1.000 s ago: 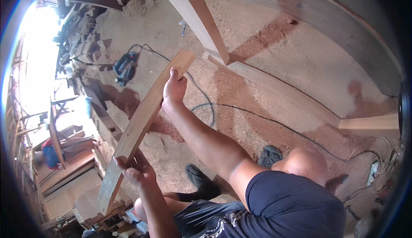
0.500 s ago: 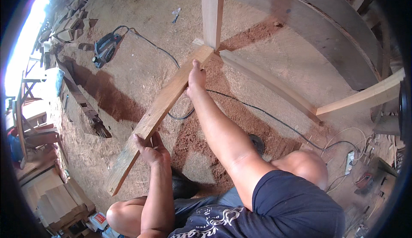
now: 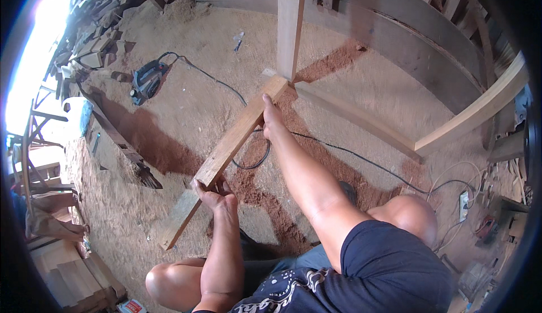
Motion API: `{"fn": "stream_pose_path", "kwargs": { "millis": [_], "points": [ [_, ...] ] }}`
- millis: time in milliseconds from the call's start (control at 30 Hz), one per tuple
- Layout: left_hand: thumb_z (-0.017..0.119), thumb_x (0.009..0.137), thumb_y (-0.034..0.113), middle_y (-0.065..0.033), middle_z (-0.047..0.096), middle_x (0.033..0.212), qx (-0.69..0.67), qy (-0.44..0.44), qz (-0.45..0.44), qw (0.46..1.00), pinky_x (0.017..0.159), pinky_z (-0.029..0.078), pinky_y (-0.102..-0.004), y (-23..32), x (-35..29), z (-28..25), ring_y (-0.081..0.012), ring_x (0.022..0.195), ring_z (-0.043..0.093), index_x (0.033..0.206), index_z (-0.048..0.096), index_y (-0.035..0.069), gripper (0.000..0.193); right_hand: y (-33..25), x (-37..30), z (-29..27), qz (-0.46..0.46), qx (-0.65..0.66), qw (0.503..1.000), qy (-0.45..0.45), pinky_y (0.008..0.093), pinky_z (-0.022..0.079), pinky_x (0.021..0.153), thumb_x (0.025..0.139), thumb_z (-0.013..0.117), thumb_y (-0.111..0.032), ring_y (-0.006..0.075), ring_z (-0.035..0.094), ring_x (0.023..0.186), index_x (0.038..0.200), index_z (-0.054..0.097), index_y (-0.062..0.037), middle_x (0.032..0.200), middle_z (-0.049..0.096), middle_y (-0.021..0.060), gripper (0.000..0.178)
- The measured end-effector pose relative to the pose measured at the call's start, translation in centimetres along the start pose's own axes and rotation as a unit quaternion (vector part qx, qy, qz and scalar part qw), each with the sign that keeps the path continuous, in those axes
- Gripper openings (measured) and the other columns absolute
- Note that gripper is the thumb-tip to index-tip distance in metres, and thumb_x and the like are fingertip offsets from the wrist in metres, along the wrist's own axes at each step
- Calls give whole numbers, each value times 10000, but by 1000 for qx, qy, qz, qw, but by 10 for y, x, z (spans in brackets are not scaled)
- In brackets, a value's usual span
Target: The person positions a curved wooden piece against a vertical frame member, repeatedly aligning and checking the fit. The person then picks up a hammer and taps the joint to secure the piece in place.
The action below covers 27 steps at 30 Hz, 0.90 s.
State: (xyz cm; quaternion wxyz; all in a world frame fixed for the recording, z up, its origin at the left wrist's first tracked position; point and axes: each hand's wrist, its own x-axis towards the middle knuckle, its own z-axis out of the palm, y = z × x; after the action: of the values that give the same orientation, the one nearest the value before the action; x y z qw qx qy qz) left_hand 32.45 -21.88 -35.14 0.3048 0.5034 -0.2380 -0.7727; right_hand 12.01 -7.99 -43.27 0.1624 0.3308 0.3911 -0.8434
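A long wooden board point(image 3: 231, 143) slants across the middle, its far end up and to the right beside the foot of an upright post point(image 3: 289, 27). My left hand point(image 3: 217, 195) grips it near the lower end, thumb on top and fingers underneath. Higher up, my right hand point(image 3: 272, 118) is closed on its right edge, thumb lying along the face. A second timber point(image 3: 355, 118) runs from near the post's foot to the right, where it meets a curved wooden piece point(image 3: 474, 112). I cannot tell whether the board touches the post.
At the left on the sawdust-covered ground lies a power planer point(image 3: 148, 81), its dark cord point(image 3: 333, 148) crossing toward a power strip point(image 3: 463, 205) at right. A rough slab point(image 3: 121, 143) lies left of my board. Cut boards point(image 3: 73, 276) are stacked lower left.
The view has shifted, so most things sit a little lower and farther right. Both hands keep their hold on the board; my left hand looks slightly farther up from its lower end.
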Motion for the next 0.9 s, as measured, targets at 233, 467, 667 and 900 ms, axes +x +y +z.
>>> {"fn": "stream_pose_path", "kwargs": {
  "millis": [233, 467, 667, 900],
  "points": [
    [620, 985, 540, -92, 657, 1242, 15, 7, -5, 1000, 893, 609, -334, -1, 11, -9, -249, 1080, 655, 1305, 592, 119, 529, 8, 6, -4, 11, 9, 1000, -25, 442, 509, 977, 953, 677, -507, 261, 595, 1203, 1431, 455, -50, 1376, 571, 125, 698],
    [639, 984, 513, -88, 666, 1234, 11, 11, -25, 1000, 916, 600, -340, -10, -2, -7, -251, 1075, 645, 1293, 608, 135, 489, 9, 28, -20, -2, -6, 1000, 5, 445, 526, 898, 937, 696, -519, 245, 613, 1133, 1375, 518, -70, 1288, 612, 104, 651],
    [639, 986, 507, -65, 655, 1258, 13, 10, -18, 1000, 941, 591, -354, -11, 0, -13, -251, 1112, 645, 1294, 606, 136, 483, 12, 25, -17, -26, -19, 999, -13, 432, 515, 859, 930, 706, -520, 237, 613, 1099, 1362, 535, -81, 1271, 619, 85, 639],
    [653, 982, 487, -80, 633, 1278, -3, 20, -29, 999, 959, 598, -357, -11, -14, -9, -258, 1147, 642, 1290, 608, 134, 471, 3, 15, -18, -42, -12, 999, -22, 412, 474, 951, 910, 725, -527, 250, 585, 1175, 1421, 505, -54, 1340, 596, 117, 730]
  ]
}}
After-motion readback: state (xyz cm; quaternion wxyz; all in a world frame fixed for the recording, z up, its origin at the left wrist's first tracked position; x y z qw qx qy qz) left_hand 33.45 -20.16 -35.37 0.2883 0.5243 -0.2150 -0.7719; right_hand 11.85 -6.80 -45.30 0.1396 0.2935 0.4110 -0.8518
